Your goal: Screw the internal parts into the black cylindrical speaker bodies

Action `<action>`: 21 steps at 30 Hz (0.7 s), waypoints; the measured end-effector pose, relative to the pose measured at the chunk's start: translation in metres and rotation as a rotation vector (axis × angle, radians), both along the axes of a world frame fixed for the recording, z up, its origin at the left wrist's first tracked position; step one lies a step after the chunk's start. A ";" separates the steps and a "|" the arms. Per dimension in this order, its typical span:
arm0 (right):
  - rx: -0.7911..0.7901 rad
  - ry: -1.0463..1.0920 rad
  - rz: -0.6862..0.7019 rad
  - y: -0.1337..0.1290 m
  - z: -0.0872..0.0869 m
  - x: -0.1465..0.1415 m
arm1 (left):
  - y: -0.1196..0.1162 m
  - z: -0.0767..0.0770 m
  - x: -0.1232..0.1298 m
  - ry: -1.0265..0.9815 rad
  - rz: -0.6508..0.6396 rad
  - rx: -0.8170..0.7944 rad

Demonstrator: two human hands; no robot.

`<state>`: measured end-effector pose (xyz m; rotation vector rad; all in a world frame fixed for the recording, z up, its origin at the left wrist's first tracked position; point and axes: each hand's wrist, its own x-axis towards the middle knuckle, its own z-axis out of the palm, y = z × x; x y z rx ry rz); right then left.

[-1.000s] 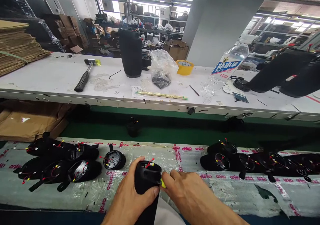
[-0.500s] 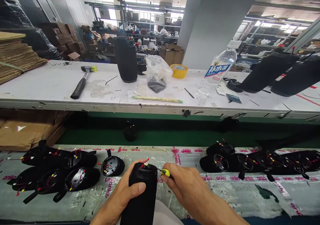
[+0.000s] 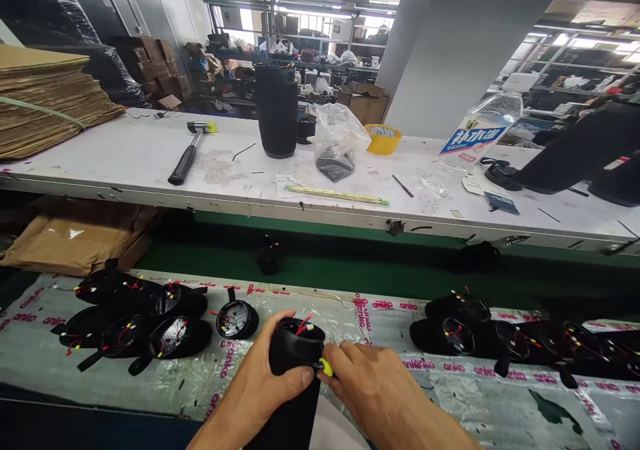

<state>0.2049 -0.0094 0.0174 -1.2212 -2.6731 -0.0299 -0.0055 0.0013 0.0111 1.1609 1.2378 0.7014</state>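
Note:
My left hand [image 3: 267,377] is wrapped round a black cylindrical speaker housing [image 3: 297,350], its thumb across the near side just below the rim. The housing stands tilted, open end up, with red wires and a white connector [image 3: 306,328] sticking out. My right hand [image 3: 370,377] is closed round a screwdriver [image 3: 327,367] with a yellow-and-black handle. Its thin tip meets the housing's right side below the rim, close to my left thumb; the exact contact point is hidden. Most of the handle is covered by my fingers.
Several wired black housings [image 3: 180,337] lie on the plastic-covered lower surface at left, and more [image 3: 457,337] at right. On the white bench [image 3: 225,190] are a hammer [image 3: 186,160], an upright housing [image 3: 277,113], yellow tape [image 3: 383,141] and a water bottle [image 3: 465,147].
The screwdriver tip has gone from the housing's rim edge to lower on its side. The housing's open end is tipped more toward me. The whole view has shifted and turned slightly.

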 end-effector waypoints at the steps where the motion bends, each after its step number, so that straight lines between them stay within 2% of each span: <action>1: -0.005 0.007 0.001 0.000 -0.001 0.001 | 0.000 0.001 0.000 0.003 0.004 0.001; 9: 0.000 -0.030 0.039 -0.004 -0.003 0.004 | -0.003 0.002 0.003 0.016 0.021 0.003; 15: -0.019 -0.042 0.015 -0.005 -0.004 0.006 | -0.003 0.008 0.006 0.055 0.024 -0.006; 21: -0.038 -0.161 -0.011 -0.009 -0.005 0.008 | -0.004 0.013 0.011 0.113 0.022 -0.018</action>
